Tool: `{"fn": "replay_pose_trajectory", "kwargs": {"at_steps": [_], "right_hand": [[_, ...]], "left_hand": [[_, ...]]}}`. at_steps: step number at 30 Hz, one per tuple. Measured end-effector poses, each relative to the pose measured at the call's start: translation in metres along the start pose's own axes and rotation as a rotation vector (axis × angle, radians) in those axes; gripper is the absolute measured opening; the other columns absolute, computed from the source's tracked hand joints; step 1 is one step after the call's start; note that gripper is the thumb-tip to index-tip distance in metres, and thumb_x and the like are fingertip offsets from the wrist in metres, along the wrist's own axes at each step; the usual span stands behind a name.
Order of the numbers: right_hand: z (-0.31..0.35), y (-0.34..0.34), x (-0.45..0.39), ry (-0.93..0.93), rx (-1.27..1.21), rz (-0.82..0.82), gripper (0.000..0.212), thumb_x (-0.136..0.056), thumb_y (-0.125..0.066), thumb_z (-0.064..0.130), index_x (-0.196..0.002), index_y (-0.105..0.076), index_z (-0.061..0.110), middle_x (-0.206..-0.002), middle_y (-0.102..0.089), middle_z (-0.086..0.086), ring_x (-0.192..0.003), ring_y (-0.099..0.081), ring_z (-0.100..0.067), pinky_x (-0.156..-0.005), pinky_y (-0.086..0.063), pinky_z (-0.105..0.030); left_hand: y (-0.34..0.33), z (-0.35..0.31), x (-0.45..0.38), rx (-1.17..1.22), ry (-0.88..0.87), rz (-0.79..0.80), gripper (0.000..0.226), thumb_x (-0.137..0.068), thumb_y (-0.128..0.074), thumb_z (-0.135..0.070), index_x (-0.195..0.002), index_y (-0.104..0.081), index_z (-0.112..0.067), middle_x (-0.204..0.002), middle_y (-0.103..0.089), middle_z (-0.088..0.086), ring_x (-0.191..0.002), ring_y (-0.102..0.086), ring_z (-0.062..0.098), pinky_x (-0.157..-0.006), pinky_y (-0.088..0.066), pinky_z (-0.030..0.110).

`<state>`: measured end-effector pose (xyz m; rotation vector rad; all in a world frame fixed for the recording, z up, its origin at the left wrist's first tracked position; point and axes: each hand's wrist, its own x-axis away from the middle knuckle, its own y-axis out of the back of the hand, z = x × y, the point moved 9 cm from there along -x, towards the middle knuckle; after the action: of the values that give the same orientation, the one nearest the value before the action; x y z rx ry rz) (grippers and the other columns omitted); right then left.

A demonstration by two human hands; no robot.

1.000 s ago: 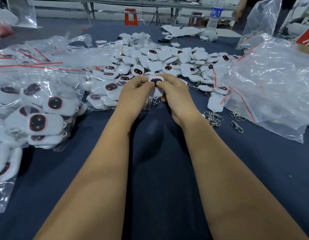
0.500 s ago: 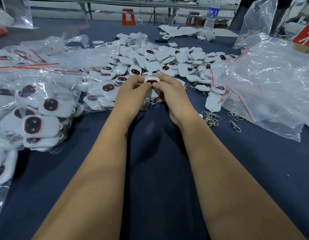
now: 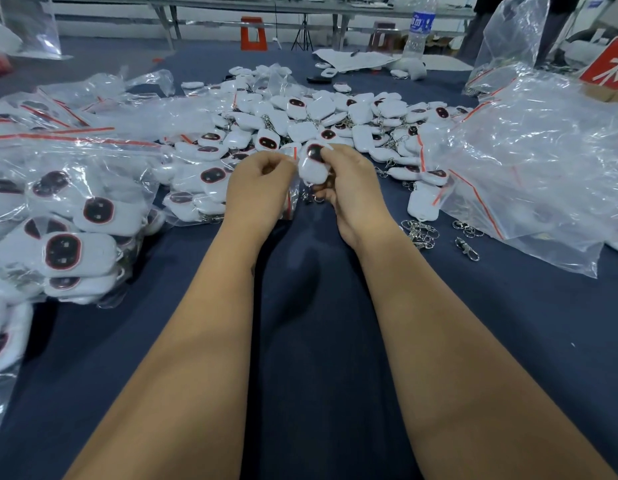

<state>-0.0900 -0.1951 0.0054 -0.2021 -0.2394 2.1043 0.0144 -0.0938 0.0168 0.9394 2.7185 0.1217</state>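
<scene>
Catalogued on a table (image 3: 318,306) covered in dark blue cloth:
- Loose heap of white fobs (image 3: 335,116) with dark, red-rimmed oval faces, piled at mid-table.
- Clear bags packed with fobs (image 3: 75,216), red-striped, stacked along the left edge.
- Crumpled empty clear bags (image 3: 529,161), red-striped, heaped at the right.
- One face-down fob (image 3: 421,204), laid just beside those empty bags.
- Cluster of metal key rings (image 3: 420,232), with a single clasp (image 3: 468,249) set near it.
- Sheets of paper (image 3: 356,60) and a water bottle (image 3: 418,29), placed at the far end.
- Red sign (image 3: 608,67), partly cut off at the far right.
- Orange stool (image 3: 253,38) and tripod (image 3: 304,36), recorded on the floor beyond.
</scene>
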Motion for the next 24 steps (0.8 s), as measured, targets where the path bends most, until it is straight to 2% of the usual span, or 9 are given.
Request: {"fn": "replay_pose_trajectory", "kwargs": {"at_steps": [5,7,9,11,13,15,19,22,24], "right_hand": [[0.003,0.006,-0.001,-0.041,-0.479,-0.014,0.007,-0.098,-0.051,0.005,-0.105,-0.052,0.002,-0.081,-0.065,-0.013,-0.069,-0.066,-0.025,-0.062,-0.057,-0.026],[0.006,-0.002,0.001,-0.037,-0.584,0.067,0.013,-0.098,-0.046,-0.001,-0.110,-0.050,0.002,-0.090,-0.066,-0.018,-0.079,-0.069,-0.029,-0.070,-0.060,-0.030],[0.007,-0.011,0.004,-0.047,-0.597,0.131,0.013,-0.098,-0.042,-0.005,-0.106,-0.050,0.002,-0.093,-0.066,-0.021,-0.082,-0.070,-0.030,-0.079,-0.061,-0.034],[0.002,-0.018,0.004,-0.065,-0.515,0.144,0.014,-0.097,-0.042,-0.008,-0.104,-0.049,0.003,-0.094,-0.065,-0.020,-0.082,-0.069,-0.028,-0.086,-0.059,-0.036],[-0.004,-0.021,0.003,-0.074,-0.356,0.123,0.018,-0.097,-0.043,-0.007,-0.112,-0.047,0.002,-0.100,-0.065,-0.020,-0.084,-0.069,-0.026,-0.086,-0.059,-0.034],[-0.010,-0.021,0.001,-0.051,-0.143,0.080,0.016,-0.097,-0.047,-0.004,-0.111,-0.047,0.004,-0.108,-0.063,-0.020,-0.091,-0.068,-0.027,-0.087,-0.059,-0.034],[-0.013,-0.018,0.000,0.013,0.078,-0.008,0.018,-0.093,-0.061,0.009,-0.095,-0.045,0.017,-0.098,-0.063,-0.016,-0.089,-0.063,-0.027,-0.092,-0.054,-0.053],[-0.009,-0.021,0.001,0.063,0.088,0.035,0.005,-0.094,-0.060,0.011,-0.097,-0.057,0.010,-0.089,-0.070,-0.011,-0.081,-0.066,-0.019,-0.082,-0.058,-0.039],[-0.005,-0.031,0.006,0.101,0.239,0.132,0.017,-0.098,-0.054,0.012,-0.094,-0.068,0.003,-0.086,-0.071,-0.012,-0.077,-0.062,-0.017,-0.074,-0.053,-0.035]], "left_hand": [[0.010,0.003,-0.003,-0.045,0.006,-0.091,0.038,-0.084,-0.062,-0.003,-0.121,-0.062,-0.012,-0.072,-0.055,-0.009,-0.054,-0.052,-0.005,-0.056,-0.043,0.007],[0.012,0.006,-0.003,0.026,0.049,-0.102,0.031,-0.080,-0.064,-0.005,-0.111,-0.069,-0.011,-0.071,-0.058,-0.004,-0.059,-0.053,0.005,-0.063,-0.047,0.017],[0.011,0.004,0.000,0.118,0.057,-0.088,0.013,-0.075,-0.063,-0.010,-0.080,-0.073,-0.017,-0.071,-0.059,0.005,-0.066,-0.051,0.015,-0.069,-0.045,0.029],[0.012,0.003,0.002,0.163,0.057,-0.098,0.016,-0.074,-0.064,-0.017,-0.062,-0.070,-0.024,-0.072,-0.059,0.007,-0.070,-0.051,0.018,-0.071,-0.046,0.033],[0.013,0.000,0.003,0.214,0.046,-0.113,0.013,-0.073,-0.065,-0.021,-0.063,-0.072,-0.026,-0.074,-0.062,0.008,-0.072,-0.054,0.018,-0.075,-0.051,0.035],[0.017,-0.002,0.003,0.231,0.037,-0.156,0.017,-0.077,-0.062,-0.014,-0.082,-0.076,-0.022,-0.081,-0.068,0.007,-0.075,-0.060,0.017,-0.081,-0.056,0.039],[0.018,-0.013,0.003,0.051,-0.076,-0.209,0.028,-0.084,-0.059,-0.010,-0.107,-0.074,-0.012,-0.075,-0.066,-0.011,-0.063,-0.057,-0.001,-0.067,-0.050,0.017],[0.013,-0.026,0.009,-0.116,-0.179,-0.198,0.026,-0.085,-0.058,-0.016,-0.107,-0.072,-0.016,-0.081,-0.063,-0.017,-0.085,-0.063,0.008,-0.082,-0.051,0.024],[0.013,-0.031,0.012,-0.178,-0.216,-0.209,0.029,-0.085,-0.056,-0.016,-0.110,-0.071,-0.018,-0.087,-0.063,-0.015,-0.092,-0.063,0.011,-0.085,-0.049,0.025]]}}
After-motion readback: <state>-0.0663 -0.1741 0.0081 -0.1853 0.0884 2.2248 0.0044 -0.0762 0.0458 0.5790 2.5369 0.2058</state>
